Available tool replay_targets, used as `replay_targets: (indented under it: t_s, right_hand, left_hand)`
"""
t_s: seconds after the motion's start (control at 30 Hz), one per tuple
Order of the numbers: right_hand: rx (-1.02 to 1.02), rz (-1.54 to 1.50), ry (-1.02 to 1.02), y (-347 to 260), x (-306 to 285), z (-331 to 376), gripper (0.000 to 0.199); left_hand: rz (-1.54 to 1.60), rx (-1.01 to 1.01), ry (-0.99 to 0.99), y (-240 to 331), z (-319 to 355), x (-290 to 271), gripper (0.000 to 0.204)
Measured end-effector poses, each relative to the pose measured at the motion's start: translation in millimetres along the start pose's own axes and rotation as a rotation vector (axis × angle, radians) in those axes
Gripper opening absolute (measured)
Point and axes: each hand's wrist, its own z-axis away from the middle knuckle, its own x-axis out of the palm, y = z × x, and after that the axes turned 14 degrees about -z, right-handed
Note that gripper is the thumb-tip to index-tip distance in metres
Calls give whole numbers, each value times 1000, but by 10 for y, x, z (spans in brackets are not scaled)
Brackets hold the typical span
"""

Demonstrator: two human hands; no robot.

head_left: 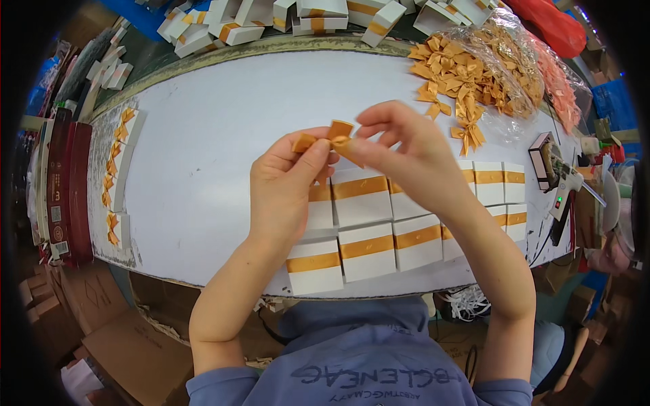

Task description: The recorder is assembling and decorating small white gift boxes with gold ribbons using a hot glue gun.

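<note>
Both hands are raised over the white table [217, 128] and pinch one small orange ribbon bow [332, 139] between them. My left hand [288, 186] grips its left loop with thumb and fingers. My right hand [399, 149] holds its right side with fingertips. Directly below lies a block of several white boxes with orange bands [369, 240], set edge to edge near the table's front edge. The hands hide part of those boxes.
A heap of orange bows [460, 74] lies in clear plastic bags at the back right. Finished banded boxes [271, 20] pile beyond the far edge. Boxes with bows [118, 169] line the left edge. A glue gun on a stand [558, 183] sits right. Cardboard lies on the floor.
</note>
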Motion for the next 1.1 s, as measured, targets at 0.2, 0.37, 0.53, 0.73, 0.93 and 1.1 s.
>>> replay_targets:
  t_s: [0.2,0.37,0.53,0.73,0.93,1.1]
  right_hand:
    - [277,-191,-114,24,378,20,9]
    - [282,28,-203,103,462,121,11]
    - [209,319,-226,153,545,177,14]
    - [63,516,-201,224,597,163,14]
    - [40,664,-201,257,616,149,14]
    - [-115,574,-58,348,208,32,15]
  left_hand:
    - [-162,210,114,-101,146,-190,11]
    - [-763,637,159,-324,318,-488,14]
    - [-967,680,200,-387,382,-547,20]
    - [-1094,697,164,-444,353,-577,20]
    - [-1549,829,166,-336,353,-585,26]
    - [-1704,807,38,-281,377,-631,43]
